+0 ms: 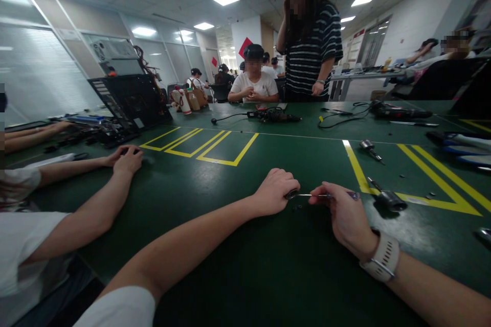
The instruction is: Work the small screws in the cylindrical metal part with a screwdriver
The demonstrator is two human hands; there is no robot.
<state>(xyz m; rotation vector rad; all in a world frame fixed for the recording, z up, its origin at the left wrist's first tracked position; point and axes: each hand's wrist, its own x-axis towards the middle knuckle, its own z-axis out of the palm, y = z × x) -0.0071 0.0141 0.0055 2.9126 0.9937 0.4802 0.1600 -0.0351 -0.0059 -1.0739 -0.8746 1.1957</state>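
My left hand (pixel 274 191) and my right hand (pixel 341 212) meet over the dark green table (pixel 215 204), holding a thin metal rod-like tool (pixel 307 195) between them. The left fingers are curled round its dark left end. The right hand pinches the other end, near a small purple part (pixel 353 195). A white watch (pixel 383 258) sits on my right wrist. Tiny dark bits (pixel 297 208) lie on the table just below the tool.
A black cylindrical bit with a shaft (pixel 387 198) lies right of my hands on yellow floor-tape lines; another bit (pixel 369 148) lies farther back. A neighbour's arms (pixel 95 199) rest at left. An open computer case (pixel 130 104), cables and seated and standing people fill the far side.
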